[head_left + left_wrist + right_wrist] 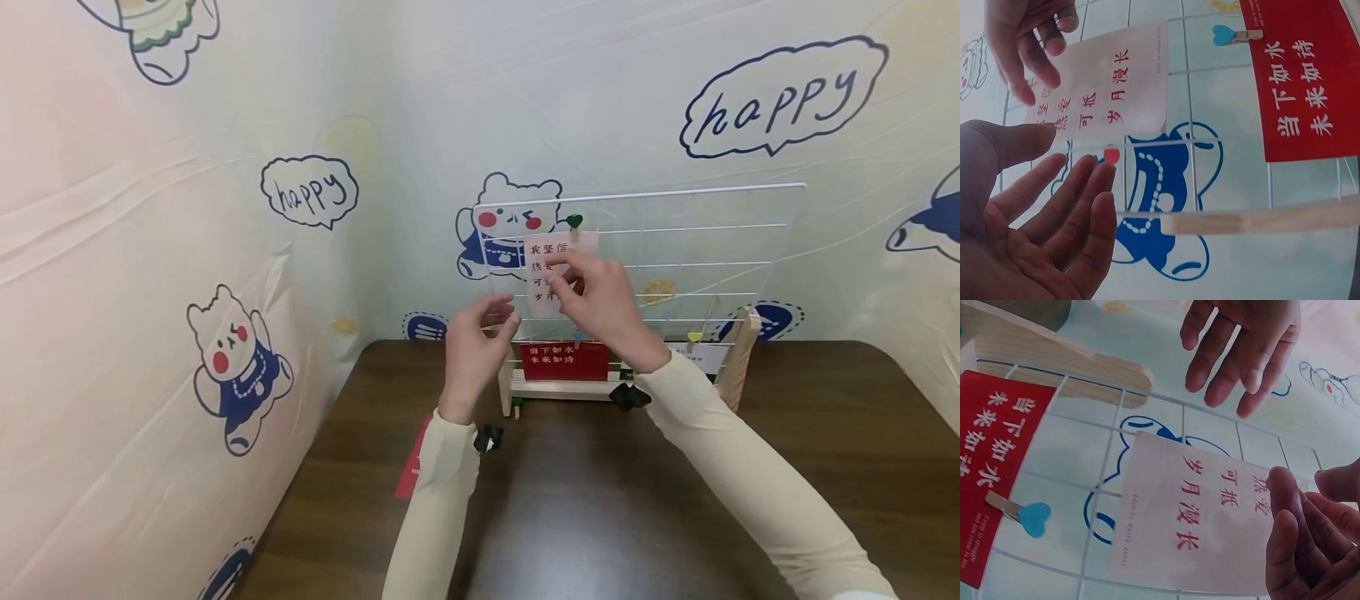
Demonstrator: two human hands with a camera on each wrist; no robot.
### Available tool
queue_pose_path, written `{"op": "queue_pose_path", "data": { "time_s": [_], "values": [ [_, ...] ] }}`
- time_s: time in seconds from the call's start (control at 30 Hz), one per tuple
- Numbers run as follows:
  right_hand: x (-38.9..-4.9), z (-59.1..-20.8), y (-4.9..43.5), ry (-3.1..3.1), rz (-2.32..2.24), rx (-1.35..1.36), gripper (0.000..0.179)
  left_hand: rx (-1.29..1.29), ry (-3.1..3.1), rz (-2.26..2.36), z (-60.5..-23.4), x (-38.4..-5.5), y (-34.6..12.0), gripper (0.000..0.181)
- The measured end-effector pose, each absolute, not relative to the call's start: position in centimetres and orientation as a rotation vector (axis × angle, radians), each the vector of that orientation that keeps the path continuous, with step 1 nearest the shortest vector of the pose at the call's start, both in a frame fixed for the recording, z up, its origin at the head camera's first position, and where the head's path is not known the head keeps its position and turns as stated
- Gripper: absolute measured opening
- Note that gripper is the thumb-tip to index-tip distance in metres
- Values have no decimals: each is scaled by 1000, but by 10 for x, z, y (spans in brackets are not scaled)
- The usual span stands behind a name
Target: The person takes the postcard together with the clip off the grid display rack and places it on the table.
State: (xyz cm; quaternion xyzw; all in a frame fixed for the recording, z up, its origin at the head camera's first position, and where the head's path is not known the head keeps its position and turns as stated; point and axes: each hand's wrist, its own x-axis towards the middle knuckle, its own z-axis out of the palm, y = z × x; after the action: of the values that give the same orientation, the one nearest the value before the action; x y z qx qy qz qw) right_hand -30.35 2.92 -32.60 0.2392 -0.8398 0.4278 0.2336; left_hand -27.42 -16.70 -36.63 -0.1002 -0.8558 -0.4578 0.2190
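A pale pink card (542, 305) with red Chinese characters hangs on a white wire grid (675, 194), under a clip with a green heart (574, 222). My right hand (603, 304) is in front of this card, fingers bent with a gap to the thumb and nothing between them. To the left of the card's lower edge, my left hand (474, 354) is raised, its fingers loosely curved and holding nothing. In the left wrist view its palm (1041, 250) faces the grid. Below hangs a red card (1007, 437) with white characters, held by a wooden clip with a blue heart (1035, 520).
The grid stands in wooden feet (741, 358) on a dark brown table (585, 500). A white card (701, 357) with a yellow heart clip (694, 337) hangs at lower right. Another red card (411, 471) lies under my left forearm; a small clip (517, 406) is by the left foot.
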Motion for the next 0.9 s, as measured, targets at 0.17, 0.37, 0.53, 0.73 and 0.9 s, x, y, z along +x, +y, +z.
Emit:
{"op": "queue_pose_path", "data": {
  "time_s": [0.17, 0.37, 0.53, 0.73, 0.9],
  "values": [
    [-304, -317, 31, -2283, 1166, 648, 28, -288, -2359, -1246, -364, -280, -161, 33],
    [-307, -304, 29, -2252, 1178, 646, 26, -292, -2343, -1240, -362, -285, -158, 33],
    [-311, -294, 30, -2241, 1157, 632, 25, -310, -2335, -1259, -360, -288, -154, 34],
    [-317, -284, 35, -2230, 1154, 620, 24, -291, -2344, -1256, -358, -289, -151, 34],
    [-319, -278, 40, -2243, 1138, 578, 27, -291, -2350, -1250, -358, -292, -147, 34]
  ]
}}
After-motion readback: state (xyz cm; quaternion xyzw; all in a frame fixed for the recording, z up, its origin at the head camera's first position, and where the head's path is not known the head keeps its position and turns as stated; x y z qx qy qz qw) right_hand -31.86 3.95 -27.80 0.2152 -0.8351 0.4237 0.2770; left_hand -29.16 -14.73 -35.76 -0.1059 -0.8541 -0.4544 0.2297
